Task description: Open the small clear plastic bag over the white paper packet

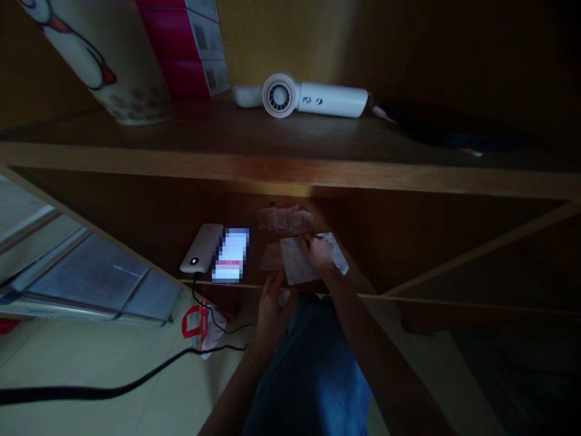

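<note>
Dim wooden shelving is filling the view: an upper shelf (290,172) is carrying a white hair dryer (313,98), a pink box (190,48) and a patterned container (104,60) whose contents cannot be seen. On the lower shelf (399,242) the right hand (320,254) is pinching a crumpled paper sheet (297,263), fingers closing on its upper edge, while the left hand (271,309) is hovering just below the shelf edge, fingers slightly apart and holding nothing. More crumpled wrappers (284,219) are lying behind, seemingly not yet handled; sorting appears barely begun. A lit phone (231,254) and power bank (202,248) are lying to the left.
</note>
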`<state>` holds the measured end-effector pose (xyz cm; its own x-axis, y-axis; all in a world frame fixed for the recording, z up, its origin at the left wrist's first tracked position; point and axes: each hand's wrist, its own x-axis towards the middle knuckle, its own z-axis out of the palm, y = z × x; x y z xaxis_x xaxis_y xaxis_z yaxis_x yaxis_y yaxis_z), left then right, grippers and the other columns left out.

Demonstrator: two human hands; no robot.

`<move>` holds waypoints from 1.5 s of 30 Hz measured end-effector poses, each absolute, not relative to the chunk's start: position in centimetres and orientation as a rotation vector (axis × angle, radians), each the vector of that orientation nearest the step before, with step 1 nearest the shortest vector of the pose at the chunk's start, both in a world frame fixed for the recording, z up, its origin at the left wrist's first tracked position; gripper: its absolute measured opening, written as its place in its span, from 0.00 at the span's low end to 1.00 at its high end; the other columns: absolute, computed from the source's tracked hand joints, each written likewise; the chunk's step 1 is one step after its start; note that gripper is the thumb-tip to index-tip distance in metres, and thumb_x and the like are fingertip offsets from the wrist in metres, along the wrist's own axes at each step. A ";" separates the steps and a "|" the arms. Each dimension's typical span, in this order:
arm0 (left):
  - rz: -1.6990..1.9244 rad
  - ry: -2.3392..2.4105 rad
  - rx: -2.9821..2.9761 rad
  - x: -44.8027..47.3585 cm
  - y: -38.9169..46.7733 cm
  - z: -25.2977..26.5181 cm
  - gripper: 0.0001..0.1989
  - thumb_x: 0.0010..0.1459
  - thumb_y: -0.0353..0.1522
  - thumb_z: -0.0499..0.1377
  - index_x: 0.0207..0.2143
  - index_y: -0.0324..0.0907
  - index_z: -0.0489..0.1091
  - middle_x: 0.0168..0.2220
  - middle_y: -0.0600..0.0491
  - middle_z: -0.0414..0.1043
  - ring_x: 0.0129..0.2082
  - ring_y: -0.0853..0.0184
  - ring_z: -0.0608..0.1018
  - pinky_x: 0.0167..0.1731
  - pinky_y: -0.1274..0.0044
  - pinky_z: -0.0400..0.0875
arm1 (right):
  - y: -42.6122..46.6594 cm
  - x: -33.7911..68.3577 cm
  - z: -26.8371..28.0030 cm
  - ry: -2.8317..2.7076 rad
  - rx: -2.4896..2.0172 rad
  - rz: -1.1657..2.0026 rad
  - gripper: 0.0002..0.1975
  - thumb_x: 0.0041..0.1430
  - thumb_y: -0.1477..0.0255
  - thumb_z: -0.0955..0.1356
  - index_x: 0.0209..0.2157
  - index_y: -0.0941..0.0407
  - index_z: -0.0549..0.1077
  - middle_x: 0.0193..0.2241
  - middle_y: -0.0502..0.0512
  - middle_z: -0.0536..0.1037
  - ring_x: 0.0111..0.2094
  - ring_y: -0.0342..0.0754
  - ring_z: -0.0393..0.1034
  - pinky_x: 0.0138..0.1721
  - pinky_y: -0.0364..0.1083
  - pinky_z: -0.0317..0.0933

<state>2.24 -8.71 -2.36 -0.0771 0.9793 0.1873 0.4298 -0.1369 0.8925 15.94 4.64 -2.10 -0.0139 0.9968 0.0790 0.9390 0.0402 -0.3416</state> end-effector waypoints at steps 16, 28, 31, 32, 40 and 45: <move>0.732 1.781 2.397 -1.0 -3.0 -2.5 0.20 0.58 0.30 0.50 0.54 0.46 0.62 0.56 0.45 0.59 0.52 0.56 0.64 0.48 0.63 0.63 | 4.4 14.6 -2.0 -2.222 -2.054 0.165 0.19 0.65 0.65 0.53 0.45 0.56 0.69 0.39 0.60 0.76 0.36 0.47 0.73 0.35 0.42 0.60; 0.822 1.974 2.371 -2.3 0.8 -0.9 0.16 0.57 0.32 0.51 0.49 0.45 0.65 0.50 0.47 0.66 0.49 0.58 0.68 0.45 0.67 0.63 | 4.8 14.7 -2.8 -2.141 -2.005 0.127 0.22 0.64 0.62 0.54 0.56 0.53 0.60 0.42 0.60 0.74 0.32 0.47 0.73 0.31 0.43 0.62; 0.911 1.964 2.393 -2.8 3.3 -0.2 0.14 0.56 0.31 0.52 0.45 0.45 0.69 0.49 0.48 0.68 0.47 0.58 0.69 0.46 0.66 0.62 | 4.8 14.7 -2.9 -2.140 -2.004 0.102 0.23 0.64 0.62 0.54 0.58 0.53 0.56 0.41 0.61 0.75 0.30 0.48 0.73 0.30 0.44 0.62; 0.879 1.955 2.417 -2.9 4.1 -0.2 0.13 0.56 0.31 0.52 0.43 0.45 0.70 0.47 0.49 0.69 0.46 0.58 0.69 0.45 0.66 0.63 | 4.8 14.6 -2.8 -2.135 -2.007 0.088 0.24 0.64 0.63 0.54 0.59 0.53 0.55 0.42 0.61 0.74 0.30 0.48 0.73 0.30 0.44 0.62; 0.784 1.779 2.481 -2.3 7.2 -1.9 0.14 0.59 0.34 0.50 0.39 0.42 0.73 0.42 0.48 0.73 0.45 0.61 0.71 0.49 0.69 0.62 | 4.6 14.7 -2.4 -2.148 -2.043 0.065 0.24 0.63 0.63 0.54 0.59 0.55 0.56 0.47 0.66 0.71 0.34 0.47 0.73 0.30 0.41 0.61; 0.746 1.816 2.429 -1.9 7.0 -2.3 0.15 0.58 0.35 0.50 0.41 0.41 0.72 0.43 0.47 0.73 0.46 0.60 0.71 0.49 0.68 0.63 | 4.5 14.8 -2.2 -2.148 -2.020 0.041 0.23 0.63 0.65 0.55 0.58 0.55 0.58 0.47 0.65 0.71 0.34 0.48 0.73 0.30 0.42 0.61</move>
